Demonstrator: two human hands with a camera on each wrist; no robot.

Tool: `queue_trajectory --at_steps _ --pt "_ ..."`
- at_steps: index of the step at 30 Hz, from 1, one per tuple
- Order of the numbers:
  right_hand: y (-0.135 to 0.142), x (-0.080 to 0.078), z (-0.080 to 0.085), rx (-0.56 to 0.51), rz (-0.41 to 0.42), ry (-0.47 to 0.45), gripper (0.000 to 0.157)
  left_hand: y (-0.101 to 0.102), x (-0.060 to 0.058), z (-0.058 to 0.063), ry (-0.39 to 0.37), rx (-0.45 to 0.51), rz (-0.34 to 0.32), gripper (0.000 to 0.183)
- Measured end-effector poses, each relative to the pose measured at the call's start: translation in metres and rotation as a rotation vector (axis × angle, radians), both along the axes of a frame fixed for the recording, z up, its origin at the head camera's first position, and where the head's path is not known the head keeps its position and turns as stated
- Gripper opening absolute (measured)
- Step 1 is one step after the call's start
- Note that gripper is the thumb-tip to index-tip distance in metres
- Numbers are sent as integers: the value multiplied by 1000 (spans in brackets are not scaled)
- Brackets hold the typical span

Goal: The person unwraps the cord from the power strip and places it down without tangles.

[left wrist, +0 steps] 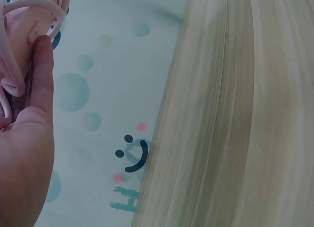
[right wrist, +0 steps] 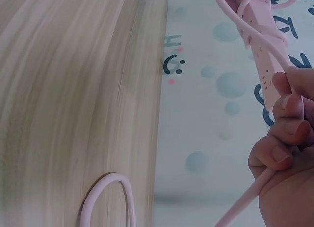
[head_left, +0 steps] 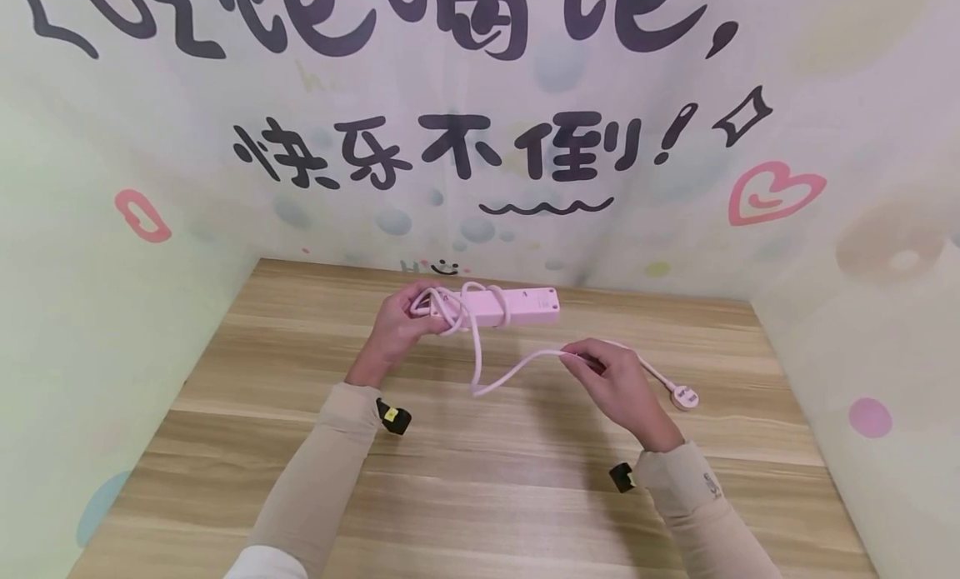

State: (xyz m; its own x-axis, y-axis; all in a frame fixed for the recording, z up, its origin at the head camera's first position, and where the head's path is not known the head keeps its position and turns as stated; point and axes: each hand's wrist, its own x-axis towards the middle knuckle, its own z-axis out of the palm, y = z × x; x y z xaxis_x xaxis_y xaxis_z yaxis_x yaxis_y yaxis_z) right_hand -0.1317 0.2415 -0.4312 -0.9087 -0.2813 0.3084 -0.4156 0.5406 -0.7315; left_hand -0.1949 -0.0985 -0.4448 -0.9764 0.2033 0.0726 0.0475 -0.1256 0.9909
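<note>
Forearms (head_left: 315, 479) are reaching forward; your left hand (head_left: 394, 329) is gripping the pink power strip (head_left: 534, 306) at its left end, holding it above the wooden table (head_left: 480, 479); your right hand (head_left: 621, 386), fingers curled, is pinching the cord (head_left: 477, 358), nearer you and rightward.

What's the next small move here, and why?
Probably draw the right grip gently away from the pink power strip to take up slack: the cord it pinches sags between the two grips, loops of it wrap the strip, and the left grip holds the strip's end.
</note>
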Motion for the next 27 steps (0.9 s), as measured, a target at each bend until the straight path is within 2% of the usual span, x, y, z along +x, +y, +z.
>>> queue_trajectory --at_steps 15,22,27 --pt "-3 3 10 -58 17 -11 5 -1 0 -5 1 -36 14 61" --pt "-1 -2 22 -41 55 96 8 0 0 -6 -8 -41 15 65" --pt "-2 -8 34 -65 50 176 10 -1 0 -6 -7 -83 23 63"
